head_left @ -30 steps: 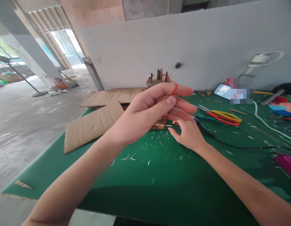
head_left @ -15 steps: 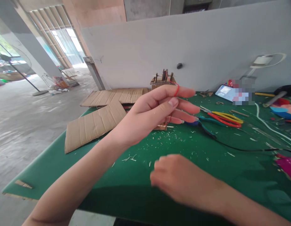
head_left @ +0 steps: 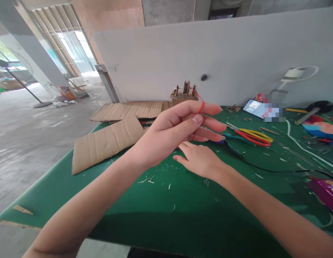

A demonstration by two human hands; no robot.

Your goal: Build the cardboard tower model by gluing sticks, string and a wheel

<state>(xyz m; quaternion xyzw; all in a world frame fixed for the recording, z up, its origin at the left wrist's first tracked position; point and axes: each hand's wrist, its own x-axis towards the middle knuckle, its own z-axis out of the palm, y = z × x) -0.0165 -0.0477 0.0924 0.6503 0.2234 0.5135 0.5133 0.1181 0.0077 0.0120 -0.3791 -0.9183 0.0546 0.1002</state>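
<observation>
My left hand (head_left: 179, 125) is raised over the table, its fingers stretched to the right. A red string (head_left: 202, 102) runs from the small cardboard model (head_left: 184, 96) over my index finger and down to my thumb, which presses it against the fingers. Axle-like sticks and dark upright parts sit on top of the model; its lower part is hidden behind my left hand. Below and behind that hand, my right hand (head_left: 200, 159) reaches low over the green table (head_left: 155, 215), palm down, thumb apart from the fingers. Its fingertips are partly hidden, and nothing shows in it.
Cardboard sheets (head_left: 107, 145) lie on the left. To the right are red and yellow handled pliers (head_left: 254, 136), teal-handled pliers (head_left: 233, 147), a phone (head_left: 259, 108), a white cable (head_left: 298, 139) and a purple packet (head_left: 324, 193). Small pale shavings (head_left: 147, 180) litter the tabletop.
My right hand has moved forward from near the table's front, its fingers opening out as it goes in below my left hand. My left hand keeps nearly the same pose with the red string.
</observation>
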